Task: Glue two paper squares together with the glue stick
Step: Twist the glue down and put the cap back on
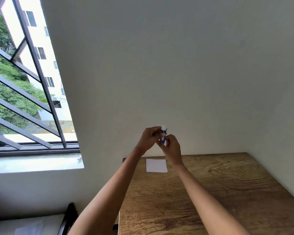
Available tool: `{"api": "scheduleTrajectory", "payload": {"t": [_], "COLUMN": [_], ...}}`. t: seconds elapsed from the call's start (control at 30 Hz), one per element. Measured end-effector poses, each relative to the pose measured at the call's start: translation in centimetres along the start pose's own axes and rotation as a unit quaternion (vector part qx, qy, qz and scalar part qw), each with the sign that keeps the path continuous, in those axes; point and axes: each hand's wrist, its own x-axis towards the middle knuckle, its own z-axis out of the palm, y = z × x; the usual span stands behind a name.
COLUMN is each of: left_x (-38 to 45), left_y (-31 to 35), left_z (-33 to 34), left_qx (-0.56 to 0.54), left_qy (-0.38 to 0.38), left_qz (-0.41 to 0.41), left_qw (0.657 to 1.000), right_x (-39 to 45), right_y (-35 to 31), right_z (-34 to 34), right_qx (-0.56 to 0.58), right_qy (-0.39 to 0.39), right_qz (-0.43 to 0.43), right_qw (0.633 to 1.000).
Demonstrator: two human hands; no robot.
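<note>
Desk (227,192): wood-grain top, brown, matt, knots visible. Paper square (156,165): white, matt, smooth. Glue stick (163,135): blue plastic tube, slight gloss, white tip. Wall (176,65): painted, matt, smooth. Window grille (36,65): dark painted metal.

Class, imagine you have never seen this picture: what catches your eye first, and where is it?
First, the two hands raised in the middle of the view, left hand and right hand both gripping an upright blue glue stick. Below them a white paper square lies on the wooden table. At left, a barred window shows trees.
</note>
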Motion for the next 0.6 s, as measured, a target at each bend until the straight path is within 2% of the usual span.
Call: {"api": "scheduleTrajectory", "payload": {"t": [0.1, 0.13, 0.17, 0.27, 0.33, 0.5, 0.6], "left_x": [0.0, 0.0, 0.0, 0.0, 0.1, 0.1, -0.2], "left_y": [-0.3, -0.4, -0.4, -0.4, -0.3, -0.4, -0.8], "left_z": [-0.5, -0.6, -0.6, -0.6, -0.8, -0.9, -1.0], "left_qx": [0.001, -0.009, -0.019, -0.043, -0.059, -0.058, -0.048], "left_qy": [-0.002, -0.004, -0.005, 0.006, 0.006, -0.033, -0.026], "left_qz": [0.0, -0.002, -0.003, 0.008, 0.01, 0.0, 0.005], "left_qw": [1.0, 1.0, 1.0, 0.999, 0.998, 0.998, 0.999], "right_x": [0.1, 0.2, 0.3, 0.4, 0.1, 0.2, 1.0], "right_y": [-0.1, 0.0, 0.1, 0.1, -0.1, -1.3, -1.5], "right_z": [-0.7, -0.9, -1.0, -1.2, -0.9, -0.1, -0.5], "right_qx": [0.038, 0.036, 0.021, -0.054, -0.052, 0.097, 0.078], "right_qy": [-0.158, -0.184, -0.184, -0.087, -0.054, -0.148, -0.188], "right_qz": [0.043, 0.051, 0.046, -0.008, -0.009, 0.05, 0.073], "right_qw": [0.986, 0.981, 0.982, 0.995, 0.997, 0.983, 0.976]}}
